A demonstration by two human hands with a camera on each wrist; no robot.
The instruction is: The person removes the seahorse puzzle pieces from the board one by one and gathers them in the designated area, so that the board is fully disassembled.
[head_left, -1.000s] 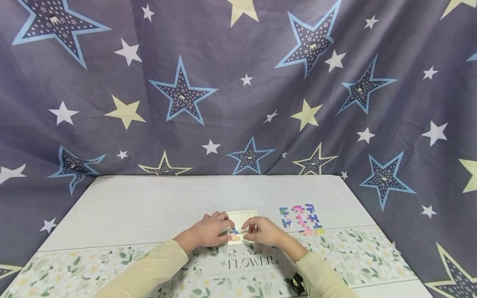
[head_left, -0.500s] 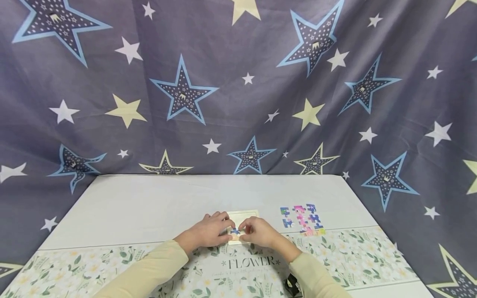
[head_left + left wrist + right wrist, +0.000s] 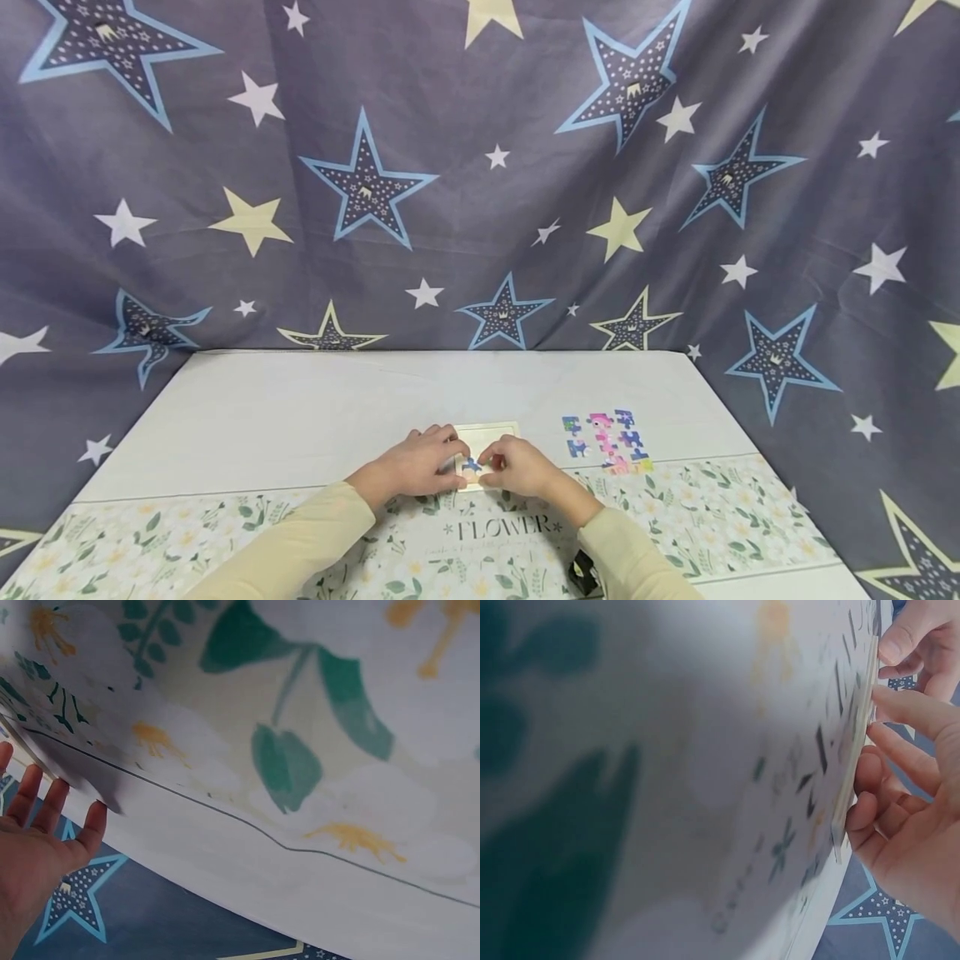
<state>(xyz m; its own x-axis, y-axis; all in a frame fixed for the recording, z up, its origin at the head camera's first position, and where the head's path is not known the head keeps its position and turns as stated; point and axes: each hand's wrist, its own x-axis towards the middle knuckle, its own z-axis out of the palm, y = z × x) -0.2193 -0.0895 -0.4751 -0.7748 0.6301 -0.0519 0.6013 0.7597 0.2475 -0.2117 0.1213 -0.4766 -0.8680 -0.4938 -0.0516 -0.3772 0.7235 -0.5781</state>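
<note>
A small cream puzzle tray point(image 3: 491, 434) lies on the cloth in the head view, with a few joined puzzle pieces point(image 3: 471, 468) in its lower left part. My left hand point(image 3: 420, 462) rests at the tray's left edge, its thumb and forefinger spread beside the pieces. In the left wrist view the fingers of my left hand point(image 3: 52, 832) are loosely extended. My right hand point(image 3: 519, 467) pinches at a puzzle piece inside the tray, largely hidden by the fingers. In the right wrist view two fingers of my right hand point(image 3: 915, 787) reach the tray point(image 3: 853, 765), the others curled.
Several loose puzzle pieces point(image 3: 602, 422), blue, pink and yellow, lie to the right of the tray. A white tablecloth point(image 3: 315, 408) with a floral band covers the table. A black object point(image 3: 582, 572) sits by the right sleeve. A star-patterned curtain point(image 3: 450, 167) hangs behind.
My right hand has moved slightly left, its thumb and forefinger closing in on the pieces in the tray. My left hand has stayed at the tray's left edge.
</note>
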